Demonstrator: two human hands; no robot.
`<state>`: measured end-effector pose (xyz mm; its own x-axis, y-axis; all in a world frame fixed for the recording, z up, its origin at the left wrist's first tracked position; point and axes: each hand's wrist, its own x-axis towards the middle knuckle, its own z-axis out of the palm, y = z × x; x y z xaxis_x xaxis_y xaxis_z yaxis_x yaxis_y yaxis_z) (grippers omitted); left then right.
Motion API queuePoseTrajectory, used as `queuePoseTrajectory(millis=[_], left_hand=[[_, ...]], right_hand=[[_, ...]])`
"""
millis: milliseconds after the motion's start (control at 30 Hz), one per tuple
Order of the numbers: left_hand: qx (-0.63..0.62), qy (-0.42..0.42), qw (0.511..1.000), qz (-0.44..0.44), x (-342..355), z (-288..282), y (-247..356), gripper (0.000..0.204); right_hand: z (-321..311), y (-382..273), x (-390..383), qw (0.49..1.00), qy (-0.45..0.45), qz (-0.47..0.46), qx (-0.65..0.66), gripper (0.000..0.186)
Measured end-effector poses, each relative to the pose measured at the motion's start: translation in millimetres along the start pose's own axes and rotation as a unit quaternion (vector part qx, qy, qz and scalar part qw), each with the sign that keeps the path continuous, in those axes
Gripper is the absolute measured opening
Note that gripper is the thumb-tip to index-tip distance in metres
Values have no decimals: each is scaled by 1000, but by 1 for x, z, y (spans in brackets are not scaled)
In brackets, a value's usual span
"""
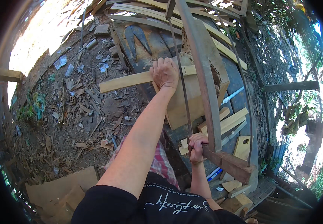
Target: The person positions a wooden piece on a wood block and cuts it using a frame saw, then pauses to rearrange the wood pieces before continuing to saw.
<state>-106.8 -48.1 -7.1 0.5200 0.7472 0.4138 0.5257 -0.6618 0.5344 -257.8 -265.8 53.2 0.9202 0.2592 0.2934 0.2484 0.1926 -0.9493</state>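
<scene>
My left hand [165, 72] is closed over a pale wooden strip [126, 81], pressing it onto a large wooden block [185, 106]. One end of the strip sticks out past the block to the left. My right hand [198, 147] grips the near end of a wooden frame saw [202, 71], beside its dark crossbar. The thin saw blade [185, 95] runs away from me and crosses the strip just right of my left hand. How deep it sits in the wood I cannot tell. Along the saw's other side runs a thin cord or rod.
Under the block is a dark workbench [257, 149] with several wood offcuts [233, 121], a blue pen [214, 174] and a dark V-shaped piece [135, 39]. Long wooden strips [146, 15] lie at the far side. Chips and rubble cover the ground [94, 100] at left.
</scene>
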Motion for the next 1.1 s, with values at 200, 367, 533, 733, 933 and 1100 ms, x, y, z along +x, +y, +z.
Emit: queuePoseTrajectory(millis=[200,367,533,733,933,1100], left_hand=[[17,-15,1000,-9,-8,2,0,21],[43,34,998,-31,-6,6,5,21],[61,38,994,-84,-2,8,6,21],[32,-8,999,-27,-7,4,1,22],[45,39,997,-40,-4,3,8,22],[52,33,997,-55,-4,9,6,15]], right_hand=[[-43,5,2,986,-91,56,-124,17],[-50,-2,13,978,-136,50,-153,19],[-53,-15,3,993,-94,43,-50,15],[-46,-3,26,996,-67,55,4,11],[-27,31,61,987,-83,125,-56,11],[-63,1,17,994,-106,2,5,14]])
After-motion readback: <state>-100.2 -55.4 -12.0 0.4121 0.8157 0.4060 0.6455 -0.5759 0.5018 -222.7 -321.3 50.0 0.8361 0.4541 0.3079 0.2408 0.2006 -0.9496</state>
